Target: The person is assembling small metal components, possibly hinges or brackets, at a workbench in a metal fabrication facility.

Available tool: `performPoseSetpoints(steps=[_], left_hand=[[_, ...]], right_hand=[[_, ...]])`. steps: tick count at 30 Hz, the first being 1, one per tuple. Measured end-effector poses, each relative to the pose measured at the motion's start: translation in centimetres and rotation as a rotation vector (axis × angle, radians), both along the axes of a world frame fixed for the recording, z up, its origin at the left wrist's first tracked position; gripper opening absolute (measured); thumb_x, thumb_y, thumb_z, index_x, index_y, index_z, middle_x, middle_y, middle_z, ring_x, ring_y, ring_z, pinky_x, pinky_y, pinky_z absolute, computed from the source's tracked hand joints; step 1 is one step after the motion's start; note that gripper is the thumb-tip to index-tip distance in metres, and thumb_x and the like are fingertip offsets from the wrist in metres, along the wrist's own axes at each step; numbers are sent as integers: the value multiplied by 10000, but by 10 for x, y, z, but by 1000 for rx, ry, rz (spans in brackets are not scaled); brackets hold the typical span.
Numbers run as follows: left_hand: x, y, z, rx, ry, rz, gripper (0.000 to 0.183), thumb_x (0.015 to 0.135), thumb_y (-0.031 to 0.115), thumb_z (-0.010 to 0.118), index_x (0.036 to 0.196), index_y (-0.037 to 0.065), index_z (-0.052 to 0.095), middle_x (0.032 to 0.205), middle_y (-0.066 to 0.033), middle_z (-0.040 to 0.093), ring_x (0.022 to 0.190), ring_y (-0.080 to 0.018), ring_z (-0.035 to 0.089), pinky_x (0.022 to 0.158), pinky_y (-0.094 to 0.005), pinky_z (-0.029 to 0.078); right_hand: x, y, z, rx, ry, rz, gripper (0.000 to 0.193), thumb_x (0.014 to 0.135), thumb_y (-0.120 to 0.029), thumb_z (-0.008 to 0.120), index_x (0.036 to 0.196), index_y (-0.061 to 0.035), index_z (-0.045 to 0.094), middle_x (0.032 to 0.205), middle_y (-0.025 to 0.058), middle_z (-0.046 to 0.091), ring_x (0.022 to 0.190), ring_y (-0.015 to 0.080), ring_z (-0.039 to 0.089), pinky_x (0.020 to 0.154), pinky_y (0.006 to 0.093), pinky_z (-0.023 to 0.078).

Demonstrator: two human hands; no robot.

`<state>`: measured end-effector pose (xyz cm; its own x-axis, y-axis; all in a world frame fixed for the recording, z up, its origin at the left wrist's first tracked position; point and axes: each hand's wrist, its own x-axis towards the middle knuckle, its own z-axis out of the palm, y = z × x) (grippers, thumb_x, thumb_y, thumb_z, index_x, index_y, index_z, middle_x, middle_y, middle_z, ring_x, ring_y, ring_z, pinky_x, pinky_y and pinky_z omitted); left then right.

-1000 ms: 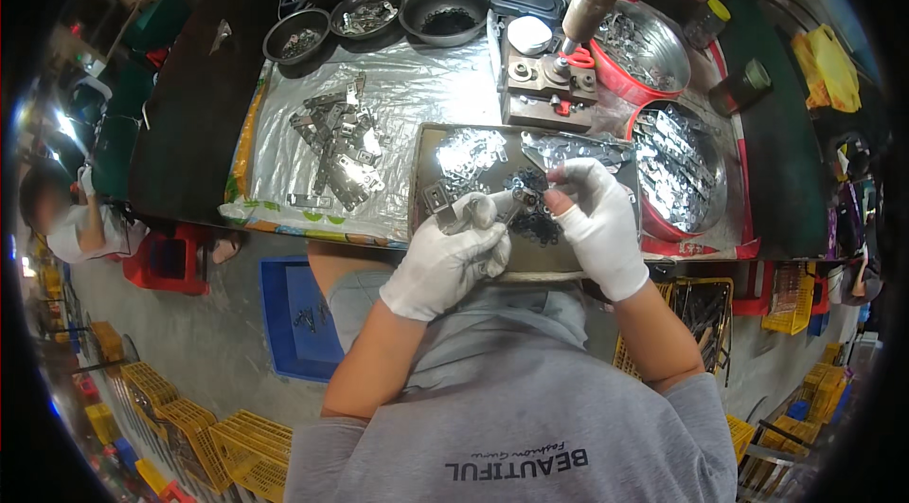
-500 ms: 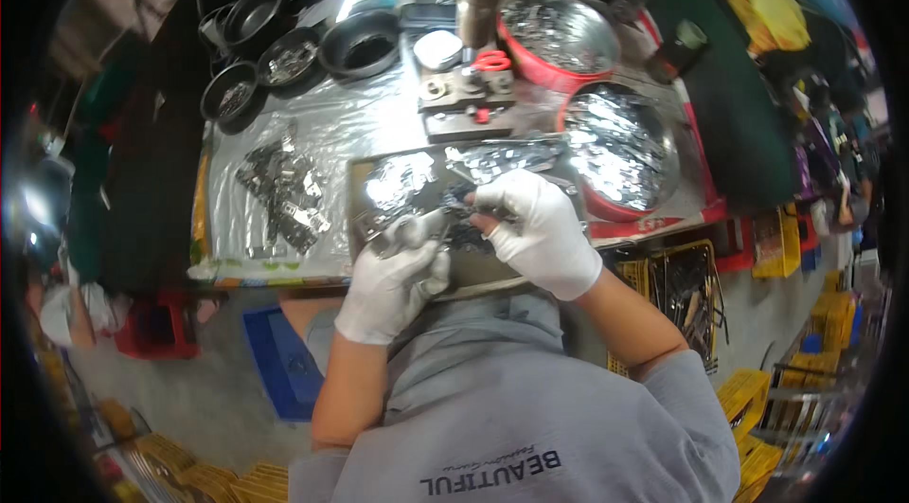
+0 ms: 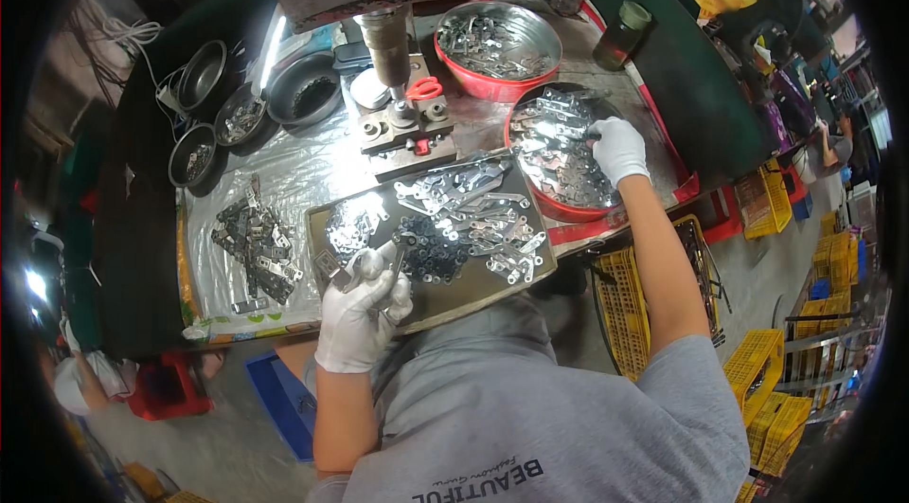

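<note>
Gripping grey metal piece (image 3: 328, 268) in closed fingers of left hand (image 3: 358, 318), over left edge of tray (image 3: 459, 296), presumably to free right hand (image 3: 620, 151) for metal strips (image 3: 559, 135) in red basin (image 3: 566, 211); cannot tell if gripping there. Note dark rings (image 3: 436, 261) and silvery links (image 3: 508, 238) heaped by kind on tray, likely for easy picking. Squarish, flat-faced end on held piece

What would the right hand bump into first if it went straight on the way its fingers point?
Probably the loose metal pieces in the nearer red bowl; the right hand may already touch them, since depth is hard to judge here.
</note>
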<state>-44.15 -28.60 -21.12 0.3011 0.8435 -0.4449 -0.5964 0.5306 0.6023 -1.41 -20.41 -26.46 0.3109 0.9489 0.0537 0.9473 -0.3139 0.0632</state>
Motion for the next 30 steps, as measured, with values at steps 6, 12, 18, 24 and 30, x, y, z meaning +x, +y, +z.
performPoseSetpoints(steps=[6, 12, 18, 24, 30], left_hand=[[2, 2, 0, 89, 56, -41, 307, 928, 3, 544, 1227, -62, 522, 881, -105, 578, 718, -155, 556, 571, -239, 447], [-7, 4, -10, 147, 32, 10, 227, 930, 10, 512, 1151, 52, 545, 957, -31, 535, 732, -120, 440, 541, -208, 378], [8, 14, -2, 89, -8, 57, 229, 932, -2, 526, 1156, 34, 559, 930, -30, 518, 742, -114, 445, 531, -198, 367], [25, 22, -7, 388, 111, -62, 332, 961, -9, 536, 1285, -78, 525, 934, -86, 634, 793, -149, 610, 645, -254, 515], [29, 20, 6, 133, -74, 68, 411, 956, 7, 524, 1358, -49, 466, 1191, -116, 590, 1036, -233, 623, 855, -365, 539]], right_hand=[[-7, -8, 33, -46, 170, 43, 200, 805, -155, 640, 981, -66, 676, 1032, 171, 682, 1007, 346, 647, 863, 453, 519], [-16, -3, 26, 195, 506, -62, 269, 860, -165, 619, 1112, -80, 653, 1037, 208, 678, 987, 383, 653, 863, 475, 510], [-97, -15, 61, 462, 1798, -155, 161, 1002, -162, 533, 1077, -43, 613, 729, -13, 547, 599, 69, 494, 515, 239, 410], [-170, -55, 89, 224, 1478, 198, 246, 1019, -230, 496, 1013, -1, 585, 757, 24, 583, 650, 84, 519, 609, 252, 430], [-222, -62, 79, 30, 1520, 395, 237, 1021, -205, 494, 1057, 2, 602, 781, 89, 621, 704, 147, 559, 665, 316, 469]])
